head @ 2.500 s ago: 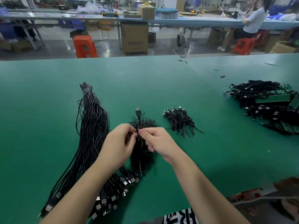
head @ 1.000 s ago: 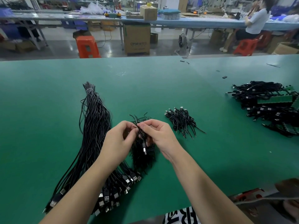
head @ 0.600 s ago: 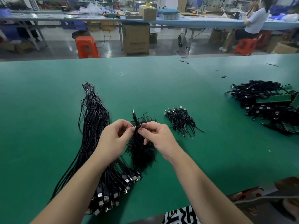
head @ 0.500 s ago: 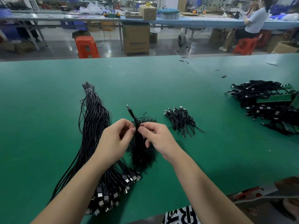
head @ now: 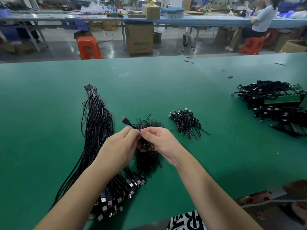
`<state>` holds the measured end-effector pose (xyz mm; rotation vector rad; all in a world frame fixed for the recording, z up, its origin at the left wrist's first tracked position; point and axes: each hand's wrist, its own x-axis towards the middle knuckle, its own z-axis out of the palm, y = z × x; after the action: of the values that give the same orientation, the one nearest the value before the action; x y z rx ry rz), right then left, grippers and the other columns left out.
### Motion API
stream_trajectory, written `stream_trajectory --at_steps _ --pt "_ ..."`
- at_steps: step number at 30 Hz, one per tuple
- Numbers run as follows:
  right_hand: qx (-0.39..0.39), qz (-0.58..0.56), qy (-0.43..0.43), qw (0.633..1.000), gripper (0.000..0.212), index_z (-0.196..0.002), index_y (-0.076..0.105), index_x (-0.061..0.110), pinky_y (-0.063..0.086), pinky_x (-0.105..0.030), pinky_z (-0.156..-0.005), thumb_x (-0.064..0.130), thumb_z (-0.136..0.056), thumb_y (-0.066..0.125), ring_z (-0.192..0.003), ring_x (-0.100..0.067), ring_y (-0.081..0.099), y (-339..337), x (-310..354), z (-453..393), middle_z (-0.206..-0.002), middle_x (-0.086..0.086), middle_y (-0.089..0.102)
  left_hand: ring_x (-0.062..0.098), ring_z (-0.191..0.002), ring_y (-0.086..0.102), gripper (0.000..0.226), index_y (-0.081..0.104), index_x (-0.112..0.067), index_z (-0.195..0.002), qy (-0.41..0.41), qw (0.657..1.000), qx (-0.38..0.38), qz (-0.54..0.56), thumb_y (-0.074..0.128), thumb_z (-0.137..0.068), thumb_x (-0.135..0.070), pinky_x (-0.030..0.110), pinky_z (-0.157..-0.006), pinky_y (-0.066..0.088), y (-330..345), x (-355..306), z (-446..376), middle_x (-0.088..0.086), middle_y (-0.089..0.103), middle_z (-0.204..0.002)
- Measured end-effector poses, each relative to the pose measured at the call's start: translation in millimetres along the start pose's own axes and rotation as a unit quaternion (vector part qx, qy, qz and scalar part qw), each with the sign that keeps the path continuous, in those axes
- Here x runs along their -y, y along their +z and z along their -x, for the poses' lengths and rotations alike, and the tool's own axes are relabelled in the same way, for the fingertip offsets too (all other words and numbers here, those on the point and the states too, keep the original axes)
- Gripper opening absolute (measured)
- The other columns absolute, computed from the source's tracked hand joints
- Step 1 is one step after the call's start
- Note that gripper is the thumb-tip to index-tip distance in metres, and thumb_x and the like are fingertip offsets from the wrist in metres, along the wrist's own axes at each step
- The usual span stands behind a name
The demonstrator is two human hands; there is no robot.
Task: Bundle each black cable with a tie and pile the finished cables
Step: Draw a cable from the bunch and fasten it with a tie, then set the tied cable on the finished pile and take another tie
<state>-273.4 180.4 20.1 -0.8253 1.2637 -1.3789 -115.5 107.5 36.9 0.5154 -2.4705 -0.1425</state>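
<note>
Head view, nearest first: your left hand (head: 119,150) and right hand (head: 159,141) meet fingertip to fingertip above the green surface (head: 41,130), each grip pinching the coiled black cable (head: 145,143) where a tie seems to be going on, though the tie itself is too small to make out. The coil hangs between and just under your fingers, its plug (head: 125,120) jutting up to the left. Directly below lies the heap of loose ties (head: 147,161), so stray strands could snag the coil. If either pinch slackens, the loops would likely spring open. Left of your hands lies the unbundled cable stock (head: 96,123); farther right, the finished pile (head: 186,123).
</note>
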Motion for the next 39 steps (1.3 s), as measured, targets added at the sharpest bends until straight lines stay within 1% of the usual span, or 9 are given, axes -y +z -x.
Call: stream_trajectory --at_steps 6,10,15,21,23,27,31,36,39 --pt "0.007 -0.007 -0.011 1.000 0.007 -0.103 0.067 0.008 0.060 -0.027 -0.070 0.010 -0.098 0.064 -0.079 -0.013 0.074 -2 0 0 -0.088 -0.003 0.077 0.024 -0.071 0.061 0.009 0.070 -0.004 -0.097 -0.031 0.996 -0.048 0.064 0.062 -0.096 -0.009 0.037 -0.062 0.055 2 4 1 0.004 0.062 -0.091" --pt "0.023 -0.093 -0.013 0.995 0.022 -0.098 0.067 0.003 0.061 -0.031 -0.063 0.017 -0.082 0.074 -0.074 -0.024 0.074 -2 0 2 -0.087 -0.013 0.074 0.006 -0.080 0.054 0.009 0.069 -0.017 -0.091 -0.121 0.976 -0.064 0.168 0.074 -0.087 -0.011 0.009 -0.071 0.040 7 6 2 -0.009 0.053 -0.094" --pt "0.029 -0.106 -0.002 0.994 0.022 -0.092 0.067 0.004 0.061 -0.033 -0.060 0.015 -0.076 0.077 -0.070 -0.028 0.074 -7 -2 4 -0.083 -0.016 0.073 0.006 -0.079 0.053 0.031 0.056 -0.036 -0.091 -0.233 0.944 -0.041 0.231 0.083 -0.078 -0.029 0.015 -0.069 0.040 14 16 2 -0.013 0.049 -0.099" --pt "-0.032 -0.052 -0.010 0.998 0.009 -0.086 0.074 0.008 0.062 -0.034 -0.062 0.005 -0.081 0.080 -0.077 -0.031 0.076 -16 -6 2 -0.084 -0.017 0.075 0.006 -0.079 0.052 0.032 0.055 -0.032 -0.096 -0.220 0.963 -0.029 0.150 0.077 -0.077 -0.046 0.015 -0.071 0.042 26 28 6 -0.014 0.043 -0.103" --pt "-0.085 0.036 -0.017 0.996 0.011 -0.091 0.074 0.012 0.062 -0.034 -0.068 0.008 -0.083 0.081 -0.081 -0.026 0.076 -22 -4 -1 -0.086 -0.010 0.078 0.007 -0.074 0.054 0.032 0.059 -0.026 -0.104 -0.224 0.970 -0.016 0.090 0.068 -0.086 -0.050 0.026 -0.069 0.049 36 38 10 -0.009 0.045 -0.108" --pt "-0.211 0.272 -0.029 0.939 0.016 -0.093 0.073 0.030 0.055 -0.022 -0.077 0.031 -0.080 0.083 -0.083 -0.006 0.070 -50 11 -10 -0.087 0.010 0.075 0.032 -0.096 0.059 0.038 0.062 -0.011 -0.122 -0.285 0.956 0.044 -0.045 0.062 -0.095 -0.038 0.046 -0.086 0.049 61 73 24 0.011 0.052 -0.124" --pt "-0.317 0.321 -0.027 0.892 0.016 -0.090 0.071 0.029 0.050 -0.017 -0.062 0.034 -0.080 0.084 -0.070 -0.001 0.064 -95 31 -26 -0.080 0.015 0.068 0.037 -0.119 0.049 0.041 0.061 -0.008 -0.128 -0.331 0.928 0.105 -0.133 0.062 -0.095 -0.032 0.052 -0.097 0.040 79 103 49 0.017 0.053 -0.129" --pt "-0.419 0.378 -0.008 0.826 0.023 -0.098 0.075 0.017 0.044 -0.024 -0.071 0.032 -0.082 0.081 -0.081 -0.014 0.065 -159 40 -55 -0.089 0.004 0.071 0.040 -0.109 0.051 0.030 0.068 -0.006 -0.113 -0.327 0.931 0.075 -0.141 0.071 -0.085 -0.016 0.056 -0.091 0.040 92 106 62 0.018 0.058 -0.118" --pt "-0.435 0.411 0.049 0.799 0.023 -0.101 0.075 0.019 0.054 -0.033 -0.079 0.037 -0.087 0.076 -0.089 -0.019 0.068 -189 36 -69 -0.095 0.003 0.073 0.038 -0.108 0.052 0.024 0.071 -0.008 -0.106 -0.326 0.933 0.059 -0.140 0.072 -0.082 -0.012 0.055 -0.090 0.040 95 108 64 0.015 0.060 -0.114"
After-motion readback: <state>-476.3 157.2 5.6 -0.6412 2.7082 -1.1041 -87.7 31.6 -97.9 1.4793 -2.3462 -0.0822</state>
